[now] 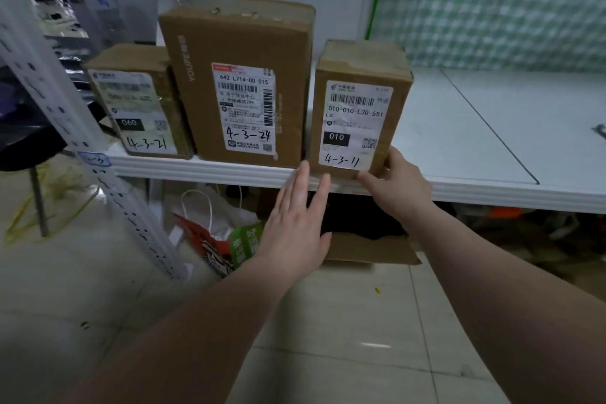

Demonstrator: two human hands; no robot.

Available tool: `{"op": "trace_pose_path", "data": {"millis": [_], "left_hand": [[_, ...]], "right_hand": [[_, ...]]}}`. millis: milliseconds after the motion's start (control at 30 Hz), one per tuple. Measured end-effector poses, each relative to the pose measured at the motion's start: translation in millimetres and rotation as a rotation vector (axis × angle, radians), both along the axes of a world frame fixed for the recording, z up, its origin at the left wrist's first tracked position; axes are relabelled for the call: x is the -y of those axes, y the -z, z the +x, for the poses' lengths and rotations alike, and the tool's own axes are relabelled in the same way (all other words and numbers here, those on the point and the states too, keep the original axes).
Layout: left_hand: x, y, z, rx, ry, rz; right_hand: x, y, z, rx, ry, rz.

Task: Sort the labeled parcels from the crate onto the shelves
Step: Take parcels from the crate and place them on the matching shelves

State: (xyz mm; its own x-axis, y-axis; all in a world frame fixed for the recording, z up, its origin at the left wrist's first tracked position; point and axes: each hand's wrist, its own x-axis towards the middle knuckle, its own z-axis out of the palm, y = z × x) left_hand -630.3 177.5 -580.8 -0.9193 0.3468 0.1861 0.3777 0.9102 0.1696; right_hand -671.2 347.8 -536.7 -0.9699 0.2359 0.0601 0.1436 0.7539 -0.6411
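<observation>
Three cardboard parcels stand upright on the white shelf [492,154]. The left one [137,108] is marked 4-3-21, the tall middle one [242,82] 4-3-24, and the right one [357,108] 4-3-11. My right hand [400,187] grips the lower right corner of the 4-3-11 parcel, thumb under its front edge. My left hand [295,223] is flat with straight fingers, its fingertips at the shelf's front edge just left of that parcel, holding nothing. The crate is not in view.
A perforated white shelf upright [108,180] slants down at the left. Under the shelf lie a red and green paper bag [226,239] and a flat cardboard piece [370,249]. The shelf runs bare to the right of the parcels. Tiled floor lies below.
</observation>
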Motion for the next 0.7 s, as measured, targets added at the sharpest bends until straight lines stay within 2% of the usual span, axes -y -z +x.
{"op": "trace_pose_path", "data": {"millis": [133, 267, 700], "left_hand": [[9, 5, -3, 0.074, -0.05, 0.084], [17, 6, -6, 0.117, -0.023, 0.082], [20, 8, -10, 0.094, -0.002, 0.078]], "right_hand": [[4, -1, -4, 0.017, -0.004, -0.001], [7, -4, -8, 0.052, -0.018, -0.015], [14, -8, -20, 0.1, 0.0, -0.021]]}}
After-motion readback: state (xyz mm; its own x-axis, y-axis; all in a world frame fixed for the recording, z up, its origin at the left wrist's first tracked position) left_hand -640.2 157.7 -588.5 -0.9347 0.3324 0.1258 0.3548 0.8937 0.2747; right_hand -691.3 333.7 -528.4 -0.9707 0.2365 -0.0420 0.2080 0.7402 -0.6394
